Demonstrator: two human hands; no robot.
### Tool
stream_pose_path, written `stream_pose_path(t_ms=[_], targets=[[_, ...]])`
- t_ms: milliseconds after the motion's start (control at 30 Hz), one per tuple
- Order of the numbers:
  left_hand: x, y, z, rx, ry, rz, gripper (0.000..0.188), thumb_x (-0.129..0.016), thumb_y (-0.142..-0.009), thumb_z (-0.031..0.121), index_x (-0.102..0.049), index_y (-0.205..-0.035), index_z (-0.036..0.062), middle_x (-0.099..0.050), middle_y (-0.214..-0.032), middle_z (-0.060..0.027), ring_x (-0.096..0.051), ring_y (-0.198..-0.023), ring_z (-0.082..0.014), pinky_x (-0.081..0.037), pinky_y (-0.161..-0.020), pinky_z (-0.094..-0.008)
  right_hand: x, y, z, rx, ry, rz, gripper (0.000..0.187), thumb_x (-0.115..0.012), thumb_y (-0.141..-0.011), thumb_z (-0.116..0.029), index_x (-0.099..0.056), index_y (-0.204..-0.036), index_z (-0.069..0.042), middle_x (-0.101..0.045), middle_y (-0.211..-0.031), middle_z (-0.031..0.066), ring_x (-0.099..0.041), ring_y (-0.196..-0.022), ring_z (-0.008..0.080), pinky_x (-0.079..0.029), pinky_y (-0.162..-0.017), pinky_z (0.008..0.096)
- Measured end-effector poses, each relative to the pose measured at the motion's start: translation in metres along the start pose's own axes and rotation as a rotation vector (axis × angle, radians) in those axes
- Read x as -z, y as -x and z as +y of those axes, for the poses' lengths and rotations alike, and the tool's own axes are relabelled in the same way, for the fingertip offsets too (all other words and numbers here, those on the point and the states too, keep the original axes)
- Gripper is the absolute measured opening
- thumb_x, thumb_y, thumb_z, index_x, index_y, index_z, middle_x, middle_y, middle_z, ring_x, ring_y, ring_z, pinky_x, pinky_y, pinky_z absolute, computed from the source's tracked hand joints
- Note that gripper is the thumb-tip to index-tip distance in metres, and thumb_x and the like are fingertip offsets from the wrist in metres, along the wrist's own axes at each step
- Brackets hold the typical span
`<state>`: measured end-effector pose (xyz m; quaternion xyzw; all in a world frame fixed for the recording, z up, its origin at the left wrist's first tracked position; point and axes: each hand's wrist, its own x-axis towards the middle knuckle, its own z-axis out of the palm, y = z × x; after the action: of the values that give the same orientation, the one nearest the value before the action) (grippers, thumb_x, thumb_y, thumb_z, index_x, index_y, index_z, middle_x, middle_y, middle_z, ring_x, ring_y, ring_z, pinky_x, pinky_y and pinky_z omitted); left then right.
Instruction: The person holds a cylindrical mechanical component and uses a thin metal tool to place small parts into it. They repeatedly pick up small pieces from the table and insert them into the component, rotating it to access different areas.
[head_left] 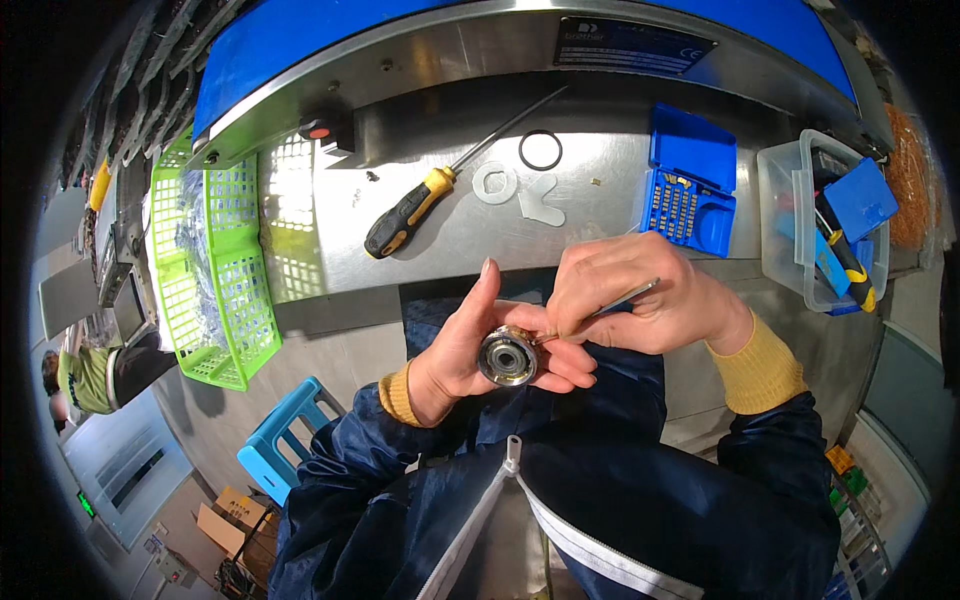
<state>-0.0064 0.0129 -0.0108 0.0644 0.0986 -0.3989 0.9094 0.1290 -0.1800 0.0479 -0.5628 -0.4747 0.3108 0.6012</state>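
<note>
In my left hand (462,345) lies a round metal part (507,358) with a ring-shaped rim and a dark hollow centre. My fingers support it from beneath and behind, and the thumb stands up beside it. My right hand (640,295) is closed around a thin metal rod-like tool (634,293). The tool's tip reaches the right side of the round part; its exact kind is hidden by my fingers. Beyond my hands, on the steel worktop (345,235), are a yellow and black screwdriver (410,213), a black ring (541,150), a pale washer (495,184) and a flat, angled metal piece (541,203).
An open blue case (690,200) holding small brass-coloured pieces lies at the right of the worktop. Past it stands a clear bin (790,225) with tools. A green basket (235,330) stands at left, above a blue stool (275,435). Another person (88,380) is at far left.
</note>
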Motion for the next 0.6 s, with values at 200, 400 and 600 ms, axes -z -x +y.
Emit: stream_pose_path(t_ms=[200,400,600], targets=[[0.0008,0.0001,-0.0004,0.0,0.007,0.002,0.114,-0.015,-0.087,0.085,-0.054,-0.131,-0.0125,-0.062,-0.119,-0.0339,-0.064,-0.11,-0.0459,-0.056,-0.093,-0.0464,0.0001,0.0008,0.0026,-0.007,-0.001,-0.011,0.016,-0.079,-0.073,0.0,-0.073,-0.088,-0.002,-0.072,-0.087,0.0074,-0.068,-0.08,0.0222,-0.054,-0.07,0.0317],[0.0022,0.0025,0.0001,-0.018,-0.024,0.006,0.11,-0.015,-0.088,0.084,-0.058,-0.128,-0.0096,-0.062,-0.118,-0.0344,-0.064,-0.11,-0.0469,-0.055,-0.093,-0.0476,0.0011,0.0031,0.0004,-0.012,-0.012,0.026,0.014,-0.079,-0.076,0.0,-0.073,-0.089,-0.001,-0.073,-0.087,0.0076,-0.067,-0.08,0.0217,-0.052,-0.069,0.0305],[0.0047,0.0021,-0.0007,-0.053,-0.039,-0.04,0.108,-0.014,-0.089,0.083,-0.06,-0.127,-0.0075,-0.062,-0.118,-0.0344,-0.064,-0.11,-0.0476,-0.055,-0.093,-0.0493,0.0045,0.0057,0.0003,0.005,-0.059,0.048,0.019,-0.076,-0.078,0.0,-0.072,-0.096,-0.003,-0.069,-0.086,0.0084,-0.065,-0.077,0.0195,-0.051,-0.068,0.0294]])
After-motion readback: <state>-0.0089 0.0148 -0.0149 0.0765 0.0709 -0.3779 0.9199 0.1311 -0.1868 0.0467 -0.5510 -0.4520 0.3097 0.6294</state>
